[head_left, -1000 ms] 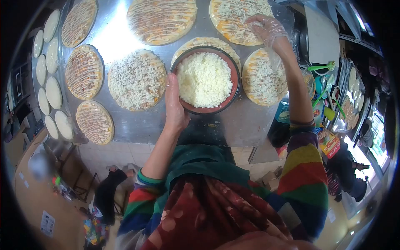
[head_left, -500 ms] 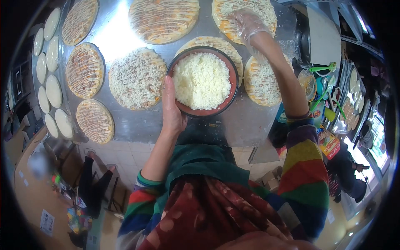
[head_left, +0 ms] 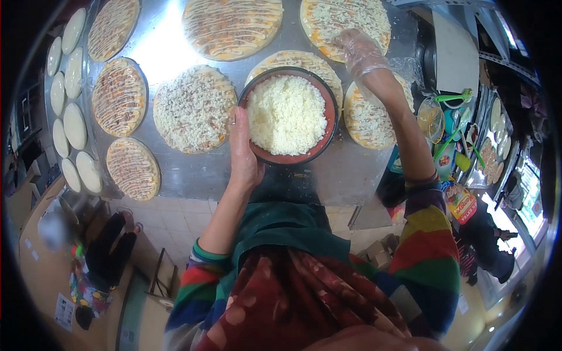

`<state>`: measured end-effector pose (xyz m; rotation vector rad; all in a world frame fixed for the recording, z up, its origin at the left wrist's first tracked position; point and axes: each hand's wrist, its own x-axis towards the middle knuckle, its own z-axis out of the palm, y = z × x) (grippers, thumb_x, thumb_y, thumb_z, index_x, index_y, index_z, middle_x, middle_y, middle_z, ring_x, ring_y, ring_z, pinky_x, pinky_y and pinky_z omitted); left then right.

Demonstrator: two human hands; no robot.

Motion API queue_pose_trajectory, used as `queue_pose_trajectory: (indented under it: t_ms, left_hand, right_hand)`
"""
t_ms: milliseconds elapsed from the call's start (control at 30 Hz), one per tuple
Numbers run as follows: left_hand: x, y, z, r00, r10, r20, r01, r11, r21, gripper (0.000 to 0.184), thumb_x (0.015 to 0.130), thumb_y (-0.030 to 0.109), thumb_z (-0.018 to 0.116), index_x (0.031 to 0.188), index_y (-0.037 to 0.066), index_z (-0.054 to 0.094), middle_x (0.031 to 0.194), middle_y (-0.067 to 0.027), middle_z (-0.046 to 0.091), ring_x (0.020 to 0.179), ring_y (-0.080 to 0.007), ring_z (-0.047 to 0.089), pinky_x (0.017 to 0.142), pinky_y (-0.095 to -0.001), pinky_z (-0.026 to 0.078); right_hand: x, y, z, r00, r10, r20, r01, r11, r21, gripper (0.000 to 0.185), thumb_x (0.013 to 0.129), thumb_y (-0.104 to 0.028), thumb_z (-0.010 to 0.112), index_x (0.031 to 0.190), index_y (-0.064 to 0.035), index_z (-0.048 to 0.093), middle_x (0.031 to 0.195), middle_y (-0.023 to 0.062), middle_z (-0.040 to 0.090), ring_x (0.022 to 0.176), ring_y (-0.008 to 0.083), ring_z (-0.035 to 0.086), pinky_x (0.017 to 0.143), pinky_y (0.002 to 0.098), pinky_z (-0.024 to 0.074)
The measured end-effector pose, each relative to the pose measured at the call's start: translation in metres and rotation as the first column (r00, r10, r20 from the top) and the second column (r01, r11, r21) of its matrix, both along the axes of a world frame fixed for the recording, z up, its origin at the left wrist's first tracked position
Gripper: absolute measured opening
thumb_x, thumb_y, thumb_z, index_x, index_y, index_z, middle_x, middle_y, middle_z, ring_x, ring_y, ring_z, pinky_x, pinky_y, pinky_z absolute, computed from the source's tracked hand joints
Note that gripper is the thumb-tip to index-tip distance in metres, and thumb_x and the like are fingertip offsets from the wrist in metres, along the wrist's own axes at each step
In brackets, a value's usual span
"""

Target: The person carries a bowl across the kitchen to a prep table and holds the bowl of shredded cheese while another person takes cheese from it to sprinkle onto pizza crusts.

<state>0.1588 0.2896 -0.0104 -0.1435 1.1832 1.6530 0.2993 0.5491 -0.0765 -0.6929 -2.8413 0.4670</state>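
Note:
My left hand [head_left: 243, 149] grips the left side of a dark-rimmed, reddish-brown bowl [head_left: 329, 126]. Crumbly white grated cheese [head_left: 285, 114] fills much of it. A clear plastic glove covers my right hand [head_left: 362, 51], which is over the lower right edge of the top right pizza [head_left: 345, 20]. Its fingers look drawn together; what they hold, if anything, is hidden. White crumbs cover most of that pizza. Below my right wrist lies another crumb-topped pizza [head_left: 369, 120], and the bowl partly hides a sauce-striped pizza [head_left: 301, 60]. Left of the bowl is a thickly crumbed pizza [head_left: 193, 111].
Several sauce-striped pizzas [head_left: 120, 96] lie on the metal table [head_left: 199, 175]. Plain dough rounds [head_left: 75, 126] line its far left. Green-handled utensils [head_left: 453, 96] and containers crowd the right side. A person in dark trousers [head_left: 108, 251] is at lower left.
My right hand has shifted down and slightly right over the top right pizza. The bowl and my left hand moved slightly right. The person at lower left has moved left.

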Motion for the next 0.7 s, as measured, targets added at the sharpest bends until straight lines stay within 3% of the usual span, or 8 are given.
queue_pose_trajectory:
  t_ms: [33,133,333,433,533,633,700]
  left_hand:
    - [0.000,-0.001,0.000,1.000,-0.001,0.010,0.001,1.000,-0.003,0.059,0.099,0.046,0.039,0.135,-0.001,0.035,0.131,-0.0133,0.046,0.120,-0.0194,0.048,0.101,-0.0336,0.041]
    - [0.000,-0.003,-0.002,1.000,-0.009,0.020,0.010,1.000,-0.011,0.060,0.099,0.046,0.039,0.135,-0.001,0.035,0.132,-0.0131,0.046,0.120,-0.0188,0.048,0.101,-0.0333,0.040]
    - [0.001,0.000,0.000,1.000,-0.013,0.004,0.013,1.000,-0.010,0.059,0.099,0.045,0.039,0.134,-0.002,0.036,0.130,-0.0137,0.047,0.119,-0.0186,0.049,0.100,-0.0333,0.041]
    - [0.001,0.003,0.003,0.999,-0.021,0.027,0.020,0.999,0.027,0.058,0.099,0.044,0.038,0.134,-0.003,0.036,0.130,-0.0142,0.047,0.119,-0.0188,0.049,0.100,-0.0334,0.041]
    - [0.002,0.006,0.003,1.000,-0.002,0.015,0.002,1.000,0.019,0.055,0.100,0.043,0.038,0.132,-0.002,0.037,0.128,-0.0136,0.048,0.118,-0.0181,0.049,0.100,-0.0330,0.041]
    - [0.004,0.011,-0.004,0.999,0.033,-0.016,-0.034,0.999,-0.010,0.050,0.100,0.040,0.039,0.129,0.000,0.040,0.124,-0.0123,0.050,0.114,-0.0168,0.050,0.098,-0.0318,0.041]
    - [0.007,0.016,-0.007,0.999,0.036,-0.026,-0.036,0.999,0.023,0.048,0.100,0.039,0.040,0.128,0.001,0.041,0.122,-0.0113,0.050,0.112,-0.0163,0.050,0.097,-0.0312,0.040]
  right_hand:
    - [0.001,-0.001,0.004,1.000,-0.009,-0.009,0.009,0.999,-0.033,0.025,0.088,-0.005,0.052,0.111,-0.0079,0.063,0.116,0.0140,0.061,0.105,0.0321,0.056,0.091,0.0403,0.0443]
    - [-0.014,-0.009,0.036,0.963,-0.153,0.222,0.209,0.945,-0.253,0.033,0.084,-0.002,0.048,0.113,-0.0057,0.062,0.115,0.0209,0.059,0.111,0.0352,0.053,0.099,0.0427,0.0405]
    - [0.003,0.002,-0.001,0.996,0.087,-0.035,-0.086,0.996,0.025,0.022,0.091,-0.011,0.052,0.110,-0.0082,0.064,0.111,0.0156,0.062,0.105,0.0327,0.057,0.092,0.0401,0.0441]
    - [0.001,-0.002,-0.001,0.999,-0.010,-0.053,0.013,0.999,0.045,0.021,0.091,-0.012,0.053,0.108,-0.0071,0.065,0.107,0.0155,0.063,0.102,0.0323,0.059,0.090,0.0385,0.0459]
    - [-0.029,-0.022,0.066,0.969,-0.195,0.149,0.234,0.919,-0.317,0.021,0.092,-0.016,0.054,0.107,-0.0069,0.065,0.107,0.0151,0.064,0.098,0.0306,0.061,0.086,0.0379,0.0481]
    - [-0.028,-0.042,0.115,0.994,0.004,0.113,0.072,0.749,-0.659,0.030,0.095,-0.024,0.051,0.122,-0.0141,0.058,0.126,0.0100,0.056,0.116,0.0286,0.052,0.098,0.0392,0.0421]
    - [-0.026,-0.068,0.106,0.959,0.281,0.034,-0.240,0.871,-0.428,0.033,0.094,-0.026,0.052,0.125,-0.0139,0.054,0.133,0.0096,0.051,0.118,0.0280,0.052,0.097,0.0389,0.0428]
